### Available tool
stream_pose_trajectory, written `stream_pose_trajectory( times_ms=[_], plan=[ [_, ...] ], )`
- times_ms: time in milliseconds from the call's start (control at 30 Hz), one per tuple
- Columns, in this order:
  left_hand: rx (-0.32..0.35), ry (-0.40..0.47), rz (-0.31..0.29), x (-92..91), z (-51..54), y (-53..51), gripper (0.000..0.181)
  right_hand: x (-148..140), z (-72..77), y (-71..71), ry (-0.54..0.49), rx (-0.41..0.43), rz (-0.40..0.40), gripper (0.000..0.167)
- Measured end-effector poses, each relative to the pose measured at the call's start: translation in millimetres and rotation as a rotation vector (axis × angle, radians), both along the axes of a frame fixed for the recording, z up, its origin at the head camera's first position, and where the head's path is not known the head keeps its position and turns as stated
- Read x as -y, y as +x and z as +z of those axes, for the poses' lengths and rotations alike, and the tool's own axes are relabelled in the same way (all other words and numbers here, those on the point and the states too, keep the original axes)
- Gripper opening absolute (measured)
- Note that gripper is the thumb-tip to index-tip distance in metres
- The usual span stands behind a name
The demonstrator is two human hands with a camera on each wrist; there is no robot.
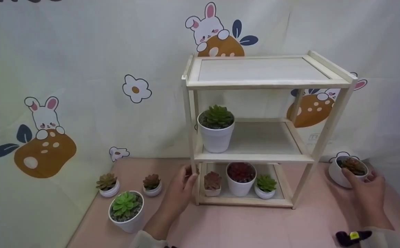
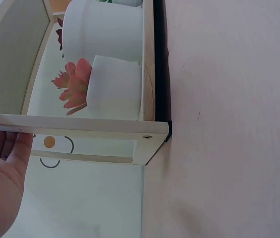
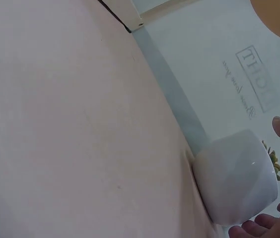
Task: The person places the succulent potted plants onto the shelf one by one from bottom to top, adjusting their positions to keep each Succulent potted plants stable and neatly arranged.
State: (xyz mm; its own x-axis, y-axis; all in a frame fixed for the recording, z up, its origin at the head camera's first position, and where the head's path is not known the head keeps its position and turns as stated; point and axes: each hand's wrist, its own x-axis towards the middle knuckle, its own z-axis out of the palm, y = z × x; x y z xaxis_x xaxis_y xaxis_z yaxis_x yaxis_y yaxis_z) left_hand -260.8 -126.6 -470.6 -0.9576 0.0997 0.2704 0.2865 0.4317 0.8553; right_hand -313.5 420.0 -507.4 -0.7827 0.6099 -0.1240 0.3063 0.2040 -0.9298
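My left hand (image 1: 180, 193) grips the front left post of a pale wooden three-tier shelf (image 1: 251, 157), fingers behind the post (image 2: 80, 124) in the left wrist view. At the right, my right hand (image 1: 370, 191) is at a round white pot (image 1: 339, 174) with an orange-brown succulent. The right wrist view shows this white pot (image 3: 234, 178) standing on the table, with the fingertips (image 3: 251, 228) by its side and the thumb apart from its wall. A white pot with a green succulent (image 1: 217, 137) stands on the middle tier, at the left.
The bottom tier holds a pink succulent (image 1: 212, 184), a dark red succulent (image 1: 241, 179) and a small green succulent (image 1: 265, 186). Left of the shelf stand a large green succulent (image 1: 127, 210) and two small brown ones (image 1: 107, 184) on the pink table (image 1: 241, 227). A printed cloth (image 1: 100, 51) hangs behind.
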Motion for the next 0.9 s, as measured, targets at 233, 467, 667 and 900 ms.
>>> stream_pose_trajectory(
  times_ms=[233, 467, 667, 900],
  plan=[
    [-0.019, 0.0, -0.018, -0.1, -0.2, -0.2, 0.044, -1, -8.1, -3.1, 0.041, -0.067, 0.051, 0.098],
    [-0.006, -0.01, -0.005, 0.3, 0.3, 0.2, 0.044, -2, -13.1, -8.1, 0.105, -0.086, 0.076, 0.098],
    [-0.005, -0.002, -0.003, 0.8, 1.4, 0.5, 0.042, -2, -17.3, -13.0, 0.056, -0.114, 0.066, 0.098],
    [0.021, 0.014, 0.002, -1.0, 2.0, 1.4, 0.044, -5, -19.9, -13.9, 0.052, -0.118, 0.077, 0.103]
  ],
)
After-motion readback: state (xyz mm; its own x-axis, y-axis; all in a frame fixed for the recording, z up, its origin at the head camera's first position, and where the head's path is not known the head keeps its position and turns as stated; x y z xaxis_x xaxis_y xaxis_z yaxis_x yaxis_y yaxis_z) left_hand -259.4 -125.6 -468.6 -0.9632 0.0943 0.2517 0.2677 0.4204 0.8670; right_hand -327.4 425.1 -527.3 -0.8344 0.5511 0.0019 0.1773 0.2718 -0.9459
